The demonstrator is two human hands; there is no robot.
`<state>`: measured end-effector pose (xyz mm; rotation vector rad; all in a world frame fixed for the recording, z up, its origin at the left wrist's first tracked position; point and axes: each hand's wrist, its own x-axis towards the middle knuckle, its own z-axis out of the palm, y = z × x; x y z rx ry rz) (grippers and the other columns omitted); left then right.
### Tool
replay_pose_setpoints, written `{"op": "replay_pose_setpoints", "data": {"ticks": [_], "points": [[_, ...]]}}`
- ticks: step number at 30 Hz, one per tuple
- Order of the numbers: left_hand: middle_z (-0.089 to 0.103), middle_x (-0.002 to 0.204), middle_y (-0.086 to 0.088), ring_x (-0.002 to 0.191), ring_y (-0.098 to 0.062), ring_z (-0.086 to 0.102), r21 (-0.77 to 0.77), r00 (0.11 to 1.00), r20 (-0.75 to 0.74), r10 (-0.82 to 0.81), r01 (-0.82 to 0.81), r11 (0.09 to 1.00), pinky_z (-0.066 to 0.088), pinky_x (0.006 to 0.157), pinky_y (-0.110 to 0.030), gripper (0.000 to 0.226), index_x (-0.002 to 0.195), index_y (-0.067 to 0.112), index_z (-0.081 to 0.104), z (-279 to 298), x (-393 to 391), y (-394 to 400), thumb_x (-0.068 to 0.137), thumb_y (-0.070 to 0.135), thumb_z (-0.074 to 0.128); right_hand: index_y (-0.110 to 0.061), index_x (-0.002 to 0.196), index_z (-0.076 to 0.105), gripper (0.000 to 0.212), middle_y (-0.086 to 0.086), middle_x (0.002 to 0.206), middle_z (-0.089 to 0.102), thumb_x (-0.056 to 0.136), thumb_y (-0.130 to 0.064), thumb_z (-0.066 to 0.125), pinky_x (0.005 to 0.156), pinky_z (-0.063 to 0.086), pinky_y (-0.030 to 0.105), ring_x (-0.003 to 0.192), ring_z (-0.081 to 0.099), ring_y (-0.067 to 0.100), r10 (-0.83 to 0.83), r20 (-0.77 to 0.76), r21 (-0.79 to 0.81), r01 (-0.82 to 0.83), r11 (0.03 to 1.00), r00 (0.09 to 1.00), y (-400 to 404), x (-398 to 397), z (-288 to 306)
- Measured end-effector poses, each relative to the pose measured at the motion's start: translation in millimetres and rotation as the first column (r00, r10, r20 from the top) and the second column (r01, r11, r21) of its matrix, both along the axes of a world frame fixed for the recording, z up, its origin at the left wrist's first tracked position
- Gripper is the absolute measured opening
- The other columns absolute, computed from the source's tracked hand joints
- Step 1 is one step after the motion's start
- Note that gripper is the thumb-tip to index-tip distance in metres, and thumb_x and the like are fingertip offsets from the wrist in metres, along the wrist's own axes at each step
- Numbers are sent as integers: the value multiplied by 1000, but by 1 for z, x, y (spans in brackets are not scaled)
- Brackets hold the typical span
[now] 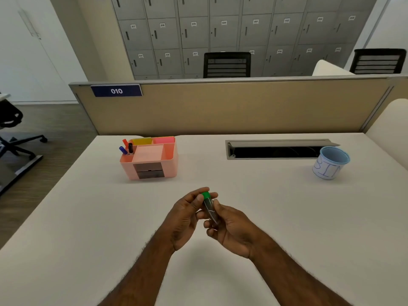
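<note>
Two bare hands meet above the middle of a white desk (254,217), holding a small tube (210,212) between them. The right hand (234,230) curls its fingers around the tube's lower body and holds it nearly upright, tilted slightly. The left hand (187,217) pinches the green cap (206,195) at the top with fingertips and thumb. The tube is a slim, clear plastic cylinder with dark contents; its cap is round and bright green. It hangs in the air, off the desk's matte surface. Further back to the left sits a pink plastic organiser (152,161), boxy with compartments, holding markers (127,147) and sticky notes. Far right stands a pale blue cup (331,163) with handwritten letters.
</note>
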<state>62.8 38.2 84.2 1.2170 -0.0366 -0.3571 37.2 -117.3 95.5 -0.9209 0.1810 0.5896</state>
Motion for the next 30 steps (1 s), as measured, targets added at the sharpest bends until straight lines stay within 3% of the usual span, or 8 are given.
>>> {"op": "replay_pose_setpoints", "data": {"ticks": [5,9,12,15,18,23,26,30], "points": [[67,131,-4,122,-20,62,82,1000,15,-16,15,997,47,102,-33,42,126,20,63,1,15,19,85,29,63,-13,119,63,32,0,116,68,94,-32,57,85,46,26,106,59,13,229,228,-560,-65,826,946,13,35,1],[48,151,0,135,-23,47,419,992,5,125,-116,901,37,110,-44,62,139,27,51,13,43,37,83,53,60,-17,109,66,33,0,101,65,85,-40,67,70,47,25,87,57,14,329,320,-806,73,588,888,34,76,10],[41,155,-3,140,-30,40,779,964,109,243,-235,582,37,112,-49,57,146,24,42,14,72,58,95,52,44,-19,106,64,33,-7,92,60,80,-39,71,64,45,22,82,56,11,414,384,-868,170,466,825,52,107,18],[51,147,-8,132,-33,49,809,915,215,341,-362,463,42,105,-47,46,142,19,45,14,98,86,101,38,40,-18,99,64,27,-5,89,62,77,-31,71,64,44,23,80,57,14,441,425,-874,233,426,790,71,136,25],[52,145,-10,128,-34,52,864,917,322,236,-387,323,48,100,-47,41,140,17,45,11,120,112,99,20,49,-15,94,62,23,-4,86,60,73,-22,69,58,43,19,78,55,16,416,465,-855,275,441,781,86,162,30],[11,166,-7,151,-35,15,977,977,211,43,-212,24,30,114,-55,69,155,18,17,-1,144,145,97,33,52,-10,91,56,23,4,87,63,72,-13,69,57,46,25,79,56,21,431,503,-854,355,380,749,117,206,29],[1,167,-7,152,-33,4,984,986,166,-11,-166,-59,19,118,-54,72,156,20,10,-9,152,149,97,41,46,-12,92,55,21,12,94,67,75,-12,67,71,54,39,87,61,31,449,518,-855,426,295,728,133,226,25],[0,167,-6,153,-30,3,983,986,164,-11,-165,-79,15,120,-50,73,157,20,8,-23,156,150,97,43,45,-20,94,53,20,11,99,63,81,-20,70,74,47,36,91,56,31,537,514,-845,504,181,669,159,245,16]]}}
